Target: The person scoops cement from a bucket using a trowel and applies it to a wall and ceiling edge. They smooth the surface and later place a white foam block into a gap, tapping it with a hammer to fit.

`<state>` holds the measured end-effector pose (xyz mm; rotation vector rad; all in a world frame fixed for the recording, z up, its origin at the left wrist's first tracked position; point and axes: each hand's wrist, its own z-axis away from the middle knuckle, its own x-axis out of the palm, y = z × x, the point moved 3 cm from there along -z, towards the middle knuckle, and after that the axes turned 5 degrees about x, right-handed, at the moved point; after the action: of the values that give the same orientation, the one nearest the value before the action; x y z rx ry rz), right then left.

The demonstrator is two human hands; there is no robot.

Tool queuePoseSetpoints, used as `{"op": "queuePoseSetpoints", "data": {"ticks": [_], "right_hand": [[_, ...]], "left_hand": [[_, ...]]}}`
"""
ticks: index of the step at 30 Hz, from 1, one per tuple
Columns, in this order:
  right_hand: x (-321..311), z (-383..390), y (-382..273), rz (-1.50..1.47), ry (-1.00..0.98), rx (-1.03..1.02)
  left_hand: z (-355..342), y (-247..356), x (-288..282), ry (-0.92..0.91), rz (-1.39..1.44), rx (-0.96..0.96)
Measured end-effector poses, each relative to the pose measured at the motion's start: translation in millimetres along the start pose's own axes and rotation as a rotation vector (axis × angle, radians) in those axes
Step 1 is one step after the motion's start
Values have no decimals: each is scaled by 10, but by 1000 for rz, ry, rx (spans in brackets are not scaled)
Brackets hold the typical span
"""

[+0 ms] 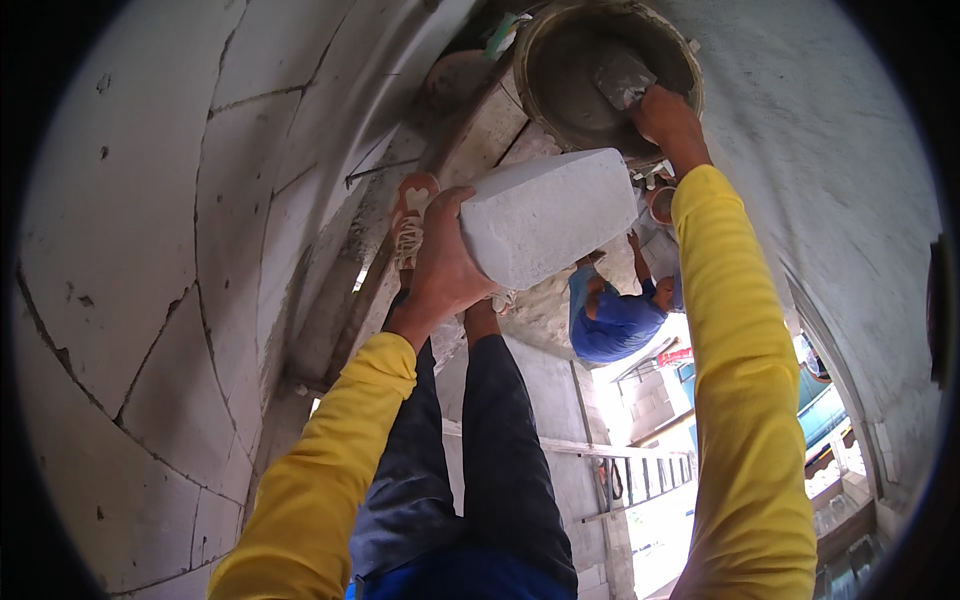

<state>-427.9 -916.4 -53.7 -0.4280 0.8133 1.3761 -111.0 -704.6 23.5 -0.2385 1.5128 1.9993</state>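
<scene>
My left hand (447, 260) grips one end of a pale grey-white block (550, 215), which is held tilted across the middle of the view above my feet. My right hand (668, 125) is closed on a trowel, its grey-smeared blade (622, 78) inside a round bucket (560, 65) of wet grey mortar at the top. The trowel's handle is mostly hidden by my fingers.
I stand on a narrow plank (475, 130) beside a cracked block wall (150, 300) on the left. Below, a person in blue (620, 325) crouches near a small container (660, 205). A railing (625, 475) and bright opening lie at the lower right; a plastered wall (820, 150) curves along the right.
</scene>
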Motion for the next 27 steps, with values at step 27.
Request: {"op": "queuePoseSetpoints", "data": {"ticks": [27], "right_hand": [[714,2463,884,-874,676,-156]], "left_hand": [[-99,227,16,3,-5,-163]]}}
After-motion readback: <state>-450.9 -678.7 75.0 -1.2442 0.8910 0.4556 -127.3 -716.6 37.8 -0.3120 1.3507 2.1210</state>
